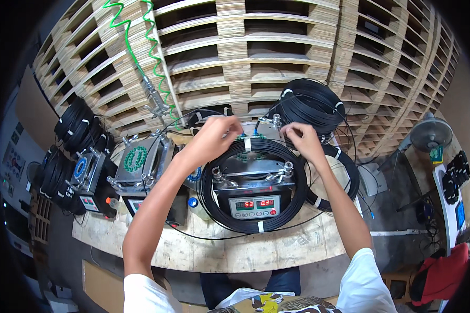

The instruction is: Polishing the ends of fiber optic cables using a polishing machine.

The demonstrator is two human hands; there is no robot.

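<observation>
A silver machine (250,166) with a red digital display stands in front of me. A coil of black cable (302,201), bound with white tape, hangs around its front. My left hand (218,136) is over the machine's left rear, its fingers curled together; what they grip, if anything, is hidden. At the right rear, my right hand (304,140) has thumb and fingers pinched close to thin black cable; I cannot make out what is between them. Blue-ended connectors (256,132) and green fittings sit on the machine's top between both hands.
Another silver machine (156,151) with a ring of green fittings stands left, a third beyond it. A large black cable coil (313,104) lies behind right. A blue-capped bottle (194,202) is on the wooden table (219,255). Pallets (235,62) rise behind; a fan (431,134) stands right.
</observation>
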